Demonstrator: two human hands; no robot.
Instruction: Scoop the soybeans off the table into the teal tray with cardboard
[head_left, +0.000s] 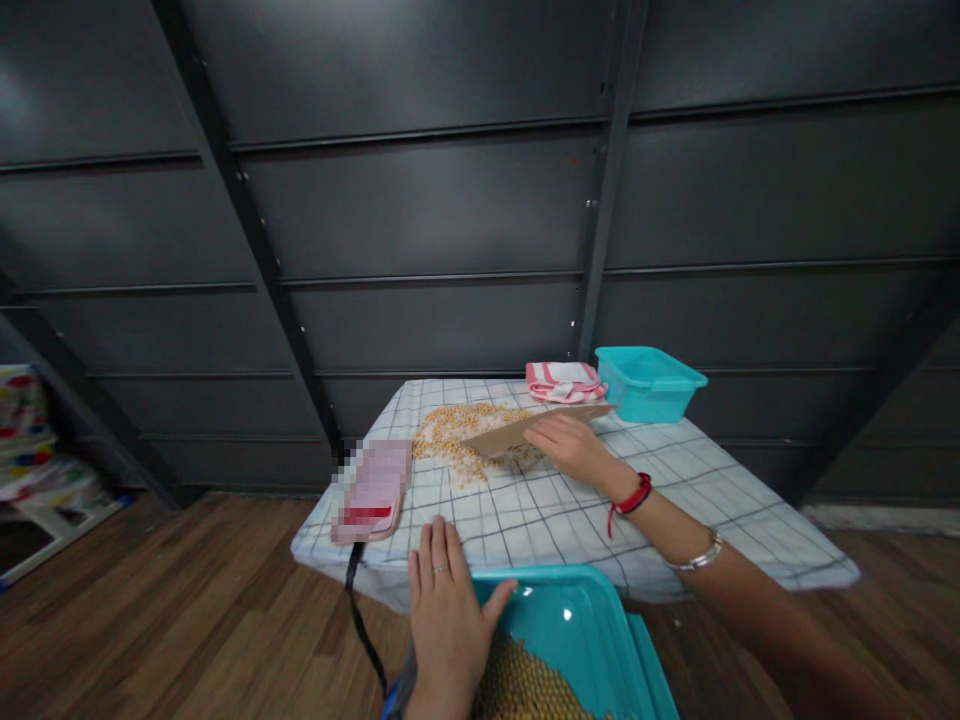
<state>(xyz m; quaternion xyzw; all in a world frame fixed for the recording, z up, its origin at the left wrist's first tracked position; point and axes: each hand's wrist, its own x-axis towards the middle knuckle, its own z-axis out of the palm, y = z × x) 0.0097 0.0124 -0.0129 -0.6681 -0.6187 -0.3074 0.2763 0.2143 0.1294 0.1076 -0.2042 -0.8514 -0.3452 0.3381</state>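
Fingers, R hand [571, 446]: clamped on cardboard [517, 432], edge in loose beans [450, 432]
Fingers, L hand [448, 615]: spread flat at teal tub [589, 622] rim, thumb inside
Tub: part full w/ beans

The bottom edge cuts off the tray [592, 620] and the wrist of the left hand [448, 610]. The pink pouch [373, 490] is partly blurred in squares, so its print cannot be read. The card [517, 432] hides some of the beans [450, 432], and the grip of the right hand [570, 447] on it is unclear.
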